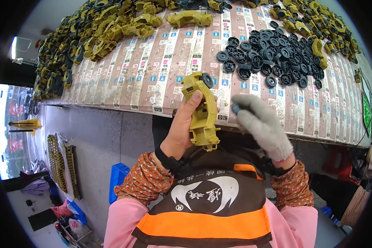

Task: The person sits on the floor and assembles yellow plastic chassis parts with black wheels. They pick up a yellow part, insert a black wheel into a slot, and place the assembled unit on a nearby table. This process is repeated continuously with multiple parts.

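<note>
Mustard-yellow chassis (209, 113) | left hand (180, 128) grips | gloved right hand (262, 124) near

L head cam, fisheye, facing dn, close

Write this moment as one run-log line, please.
left hand: holding olive plastic body, one wheel visible | right hand: gloved, unclear bluish item at fingertips | table: black wheels piled
</note>
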`<state>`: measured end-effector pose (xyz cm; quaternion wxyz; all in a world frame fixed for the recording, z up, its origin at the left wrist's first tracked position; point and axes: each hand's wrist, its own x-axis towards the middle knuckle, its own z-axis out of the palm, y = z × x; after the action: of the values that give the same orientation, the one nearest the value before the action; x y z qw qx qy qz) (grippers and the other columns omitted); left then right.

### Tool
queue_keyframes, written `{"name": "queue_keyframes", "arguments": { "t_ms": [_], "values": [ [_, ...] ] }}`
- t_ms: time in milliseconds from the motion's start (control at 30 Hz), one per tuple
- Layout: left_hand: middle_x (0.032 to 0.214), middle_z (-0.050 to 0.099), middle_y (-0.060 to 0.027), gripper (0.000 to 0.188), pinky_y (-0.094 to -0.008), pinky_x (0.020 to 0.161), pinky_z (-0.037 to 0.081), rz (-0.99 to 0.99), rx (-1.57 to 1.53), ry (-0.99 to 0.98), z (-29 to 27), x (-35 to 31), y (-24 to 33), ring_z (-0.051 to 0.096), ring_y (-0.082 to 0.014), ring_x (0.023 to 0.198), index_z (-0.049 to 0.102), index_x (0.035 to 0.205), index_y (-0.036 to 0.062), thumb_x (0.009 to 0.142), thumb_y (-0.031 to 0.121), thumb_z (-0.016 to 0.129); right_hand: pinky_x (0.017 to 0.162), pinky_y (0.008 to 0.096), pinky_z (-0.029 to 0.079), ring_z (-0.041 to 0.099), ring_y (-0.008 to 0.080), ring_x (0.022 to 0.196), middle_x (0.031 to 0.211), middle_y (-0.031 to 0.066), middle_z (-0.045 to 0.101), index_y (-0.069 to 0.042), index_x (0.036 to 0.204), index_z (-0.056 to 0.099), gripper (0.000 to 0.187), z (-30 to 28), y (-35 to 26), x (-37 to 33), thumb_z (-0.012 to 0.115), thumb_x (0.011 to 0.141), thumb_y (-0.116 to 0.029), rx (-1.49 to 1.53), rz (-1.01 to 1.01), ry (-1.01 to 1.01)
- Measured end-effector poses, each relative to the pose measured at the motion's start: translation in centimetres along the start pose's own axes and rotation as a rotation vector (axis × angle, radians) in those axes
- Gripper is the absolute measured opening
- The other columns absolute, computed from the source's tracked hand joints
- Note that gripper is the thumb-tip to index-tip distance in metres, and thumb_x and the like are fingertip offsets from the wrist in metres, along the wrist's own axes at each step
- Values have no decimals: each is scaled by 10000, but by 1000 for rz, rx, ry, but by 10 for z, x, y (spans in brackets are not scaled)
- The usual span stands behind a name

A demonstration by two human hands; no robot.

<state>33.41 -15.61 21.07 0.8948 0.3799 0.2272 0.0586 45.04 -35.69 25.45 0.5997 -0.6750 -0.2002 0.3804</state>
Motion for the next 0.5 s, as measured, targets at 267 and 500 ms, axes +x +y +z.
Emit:
{"name": "queue_keyframes", "arguments": {
  "t_ms": [267, 500],
  "values": [
    [1034, 681, -52, 398, -304, 732, 609, 127, 12, 7, 12, -4, 4, 692, -140, 867, 588, 1248, 81, 1050, 412, 686, 874, 275, 540, 623, 107, 981, 1271, 83, 663, 11, 1457, 551, 423, 31, 17, -16, 600, 1060, -127, 123, 22, -91],
    [1054, 694, -48, 374, -300, 749, 605, 275, 97, 59, 16, -4, -4, 695, -142, 861, 614, 1257, 54, 1054, 359, 691, 954, 335, 547, 680, 185, 1077, 1210, 140, 700, 35, 1449, 566, 439, 36, 27, -23, 616, 1032, -92, -53, -72, 5]
  ]
}}
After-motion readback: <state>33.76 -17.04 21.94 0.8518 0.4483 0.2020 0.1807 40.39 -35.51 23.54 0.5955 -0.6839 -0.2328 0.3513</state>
